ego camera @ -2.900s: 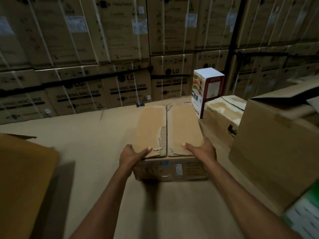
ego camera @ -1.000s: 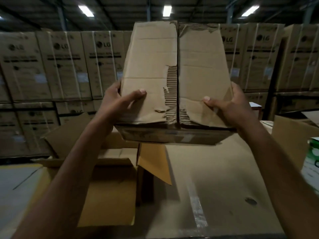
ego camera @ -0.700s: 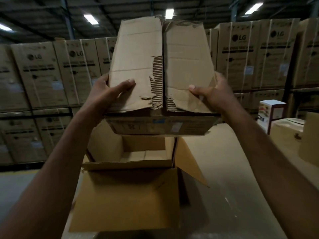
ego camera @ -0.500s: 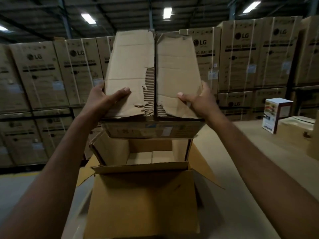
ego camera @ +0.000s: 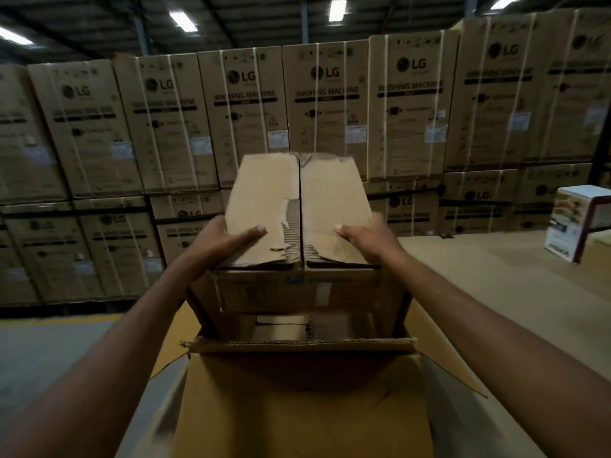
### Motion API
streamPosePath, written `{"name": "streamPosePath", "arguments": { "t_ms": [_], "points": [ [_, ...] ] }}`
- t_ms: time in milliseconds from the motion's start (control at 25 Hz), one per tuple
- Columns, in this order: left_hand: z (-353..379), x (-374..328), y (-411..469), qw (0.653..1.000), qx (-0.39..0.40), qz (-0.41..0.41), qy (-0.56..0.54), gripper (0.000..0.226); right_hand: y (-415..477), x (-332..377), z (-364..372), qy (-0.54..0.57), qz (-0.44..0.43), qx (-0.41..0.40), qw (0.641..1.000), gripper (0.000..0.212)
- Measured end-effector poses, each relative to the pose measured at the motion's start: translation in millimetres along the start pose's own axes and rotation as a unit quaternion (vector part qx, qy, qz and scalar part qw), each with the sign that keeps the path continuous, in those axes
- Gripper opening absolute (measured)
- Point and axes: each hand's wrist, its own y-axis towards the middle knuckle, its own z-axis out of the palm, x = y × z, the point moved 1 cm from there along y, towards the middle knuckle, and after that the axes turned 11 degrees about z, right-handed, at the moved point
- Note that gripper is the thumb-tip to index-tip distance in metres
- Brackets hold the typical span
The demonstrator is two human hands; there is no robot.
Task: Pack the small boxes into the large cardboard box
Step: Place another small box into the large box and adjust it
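So we've got the small box (ego camera: 299, 226) gripped by left hand (ego camera: 221, 241) and right hand (ego camera: 369, 239) at its sides, level over the large cardboard box (ego camera: 304, 391) to drop in straight.

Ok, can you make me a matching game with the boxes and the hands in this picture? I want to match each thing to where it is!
Things:
1. small box
2. large cardboard box
3. colourful box
4. washing machine boxes

Places:
A. stacked along the back
B. far right, standing on the cardboard surface
C. held between the left hand and right hand
D. open, right below the held box

Pairs: 1-C, 2-D, 3-B, 4-A
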Motion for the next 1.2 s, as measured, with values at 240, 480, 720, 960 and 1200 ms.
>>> {"name": "streamPosePath", "arguments": {
  "t_ms": [240, 480, 720, 960, 1200],
  "points": [
    [43, 56, 25, 0.981, 0.126, -0.138, 0.053, 0.072, 21, -58, 26, -0.072, 0.115, 0.043, 0.990, 0.091],
    [70, 96, 54, 0.953, 0.208, -0.194, 0.108, 0.076, 41, -76, 39, -0.122, 0.195, 0.059, 0.971, 0.076],
    [82, 136, 76, 0.933, 0.277, -0.187, 0.131, 0.063, 63, -86, 65, -0.138, 0.218, 0.054, 0.965, 0.087],
    [113, 191, 54, 0.829, 0.488, -0.177, 0.206, 0.087, 55, -137, 108, -0.433, 0.234, 0.171, 0.853, 0.079],
    [107, 181, 73, 0.804, 0.524, -0.135, 0.247, 0.092, 51, -87, 106, -0.604, 0.149, 0.243, 0.744, 0.041]
  ]
}}
